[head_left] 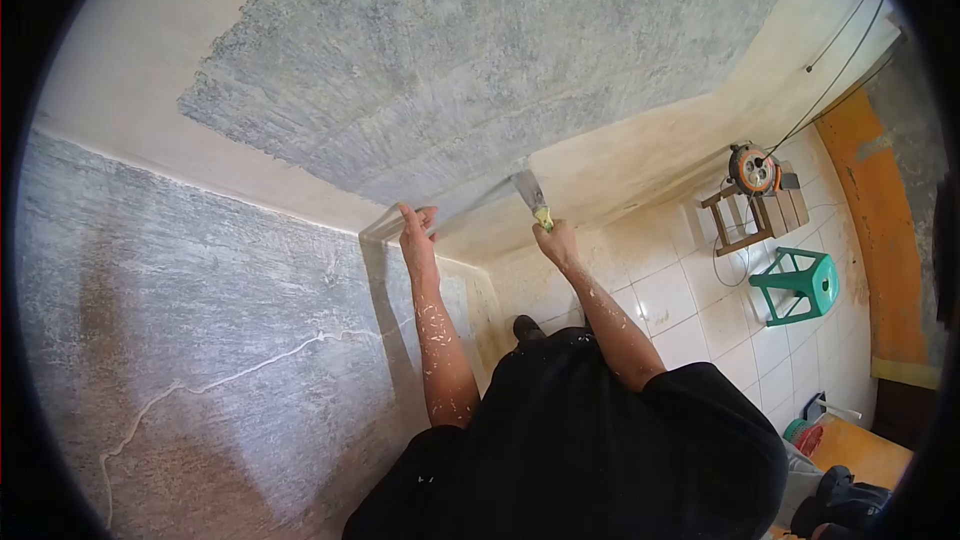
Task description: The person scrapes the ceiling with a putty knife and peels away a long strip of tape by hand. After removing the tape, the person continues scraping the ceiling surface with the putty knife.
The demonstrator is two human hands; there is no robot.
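Observation:
A putty knife (pixel 532 198) with a wide metal blade and a yellow-green handle is in my right hand (pixel 556 242), its blade against the wall at the lower edge of the rough grey area (pixel 430 70). To the left, my left hand (pixel 418 230) is raised near the wall corner with its fingers apart and nothing in it. White flecks cover both forearms. Cream-coloured coating (pixel 610 165) lies below the grey area.
A cable reel (pixel 754 170) sits on a wooden stool (pixel 782 212) at the right. Beside it on the tiled floor (pixel 665 300) is a green plastic stool (pixel 822 283). A cracked grey wall (pixel 230 290) stands at the left.

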